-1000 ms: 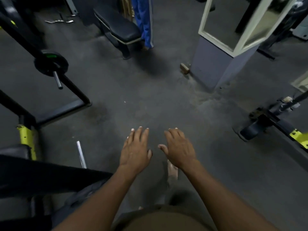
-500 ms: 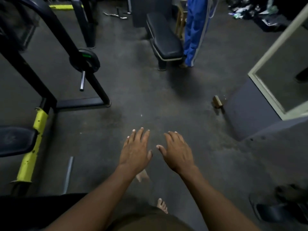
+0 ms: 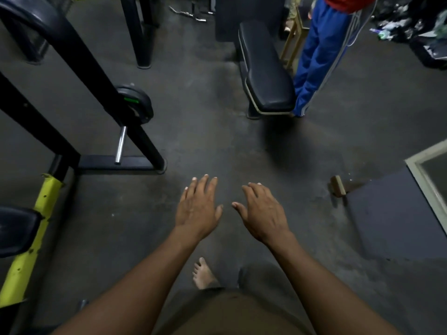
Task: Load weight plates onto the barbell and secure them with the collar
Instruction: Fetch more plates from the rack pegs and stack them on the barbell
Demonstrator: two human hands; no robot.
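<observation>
A black weight plate [image 3: 135, 103] with a green mark hangs on a chrome barbell sleeve [image 3: 120, 145] that juts out of the black rack at the left. My left hand [image 3: 197, 209] and my right hand [image 3: 262, 212] hover side by side over the dark floor, palms down, fingers relaxed, holding nothing. Both hands are well right of and below the sleeve's end. No collar is visible.
The black rack frame [image 3: 79, 64] and a yellow post [image 3: 31, 240] stand at the left. A black padded bench [image 3: 266, 68] sits ahead, with a person in blue trousers [image 3: 316, 54] beside it. A small wooden block [image 3: 338, 186] lies near a mirror frame [image 3: 428, 180]. My bare foot [image 3: 202, 273] is below.
The view has swung left and forward: the rack, plate and bench have shifted right and closer in frame. My hands keep the same open pose in front of me.
</observation>
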